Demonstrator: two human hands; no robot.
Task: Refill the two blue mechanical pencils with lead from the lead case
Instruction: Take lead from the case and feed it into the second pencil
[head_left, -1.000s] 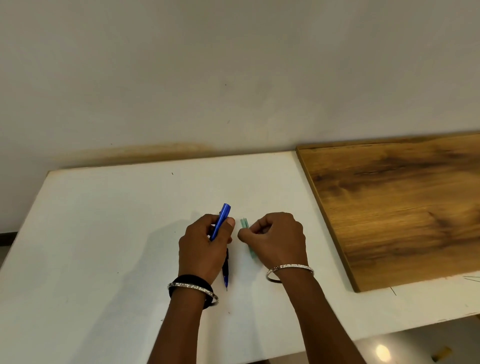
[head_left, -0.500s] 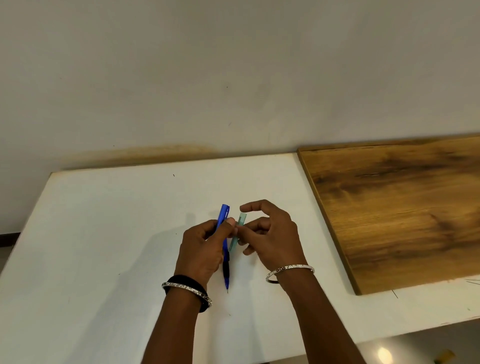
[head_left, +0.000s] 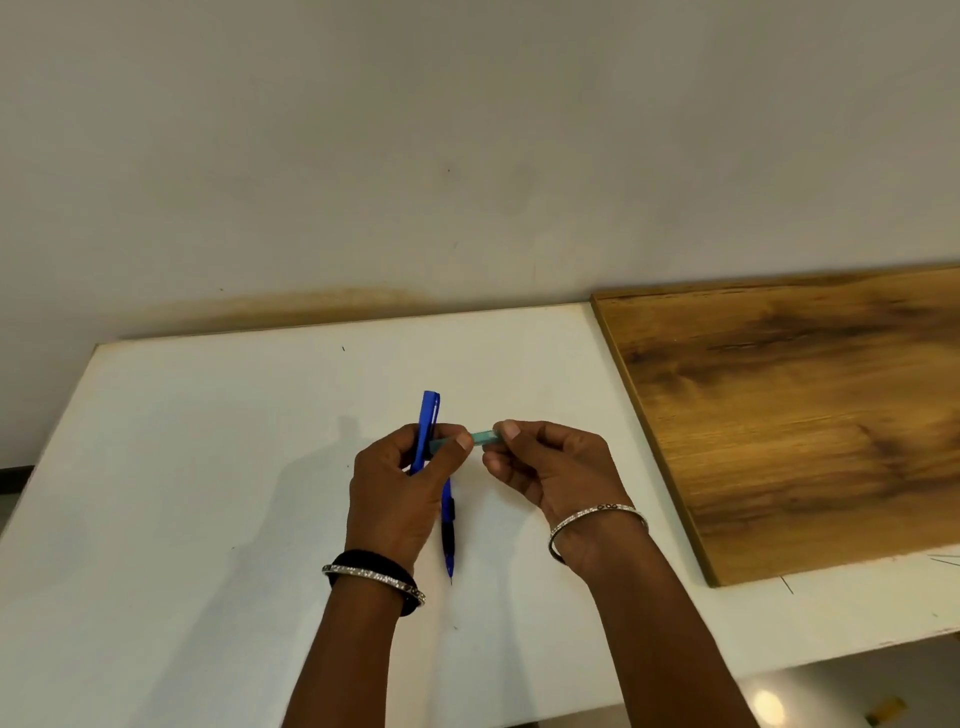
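Observation:
My left hand (head_left: 400, 493) grips one blue mechanical pencil (head_left: 427, 423), whose top end sticks up above the fingers. Its thumb also presses on the left end of the small green translucent lead case (head_left: 480, 438). That case lies level between both hands, and my right hand (head_left: 550, 467) pinches its right end with thumb and forefinger. The second blue mechanical pencil (head_left: 448, 535) lies on the white table (head_left: 208, 467) just right of my left wrist. Its dark grip and tip point toward me, and its upper part is hidden behind my left hand.
A brown wooden board (head_left: 805, 415) lies flat on the right part of the table, close to my right hand. A pale wall (head_left: 467, 156) rises behind the table. The table's near edge runs below my forearms, with floor showing at the lower right.
The lead case has turned from upright to level and now spans both hands. My right hand has shifted right and my left thumb has come onto the case.

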